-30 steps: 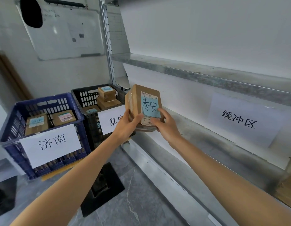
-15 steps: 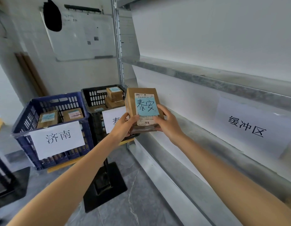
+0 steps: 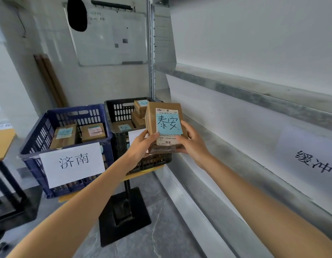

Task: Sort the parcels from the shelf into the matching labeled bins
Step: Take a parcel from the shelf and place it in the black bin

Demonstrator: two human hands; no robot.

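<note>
Both hands grasp one brown cardboard parcel [image 3: 162, 116] and hold it in the air in front of the black bin [image 3: 115, 110], just beside the left end of the metal shelf [image 3: 235, 146]. The left hand [image 3: 141, 146] wraps its lower left corner with the thumb across the front. The right hand [image 3: 193, 144] grips the lower right edge, its thumb also on the front face.

The parcel stands upright, long axis vertical, with its labelled face turned toward the camera. A blue note [image 3: 168, 123] stuck on that face reads 泰安 in black handwriting. It covers part of a white shipping label [image 3: 166, 139], which shows 淘宝 near the bottom; the small print is too fine to read.

The blue bin [image 3: 31, 144] to the left carries a white sheet marked 济南 and holds two parcels. The black bin's own sheet is mostly hidden behind the left hand. A sign [image 3: 314, 162] on the shelf reads 缓冲, with the rest cut off at the frame edge.
</note>
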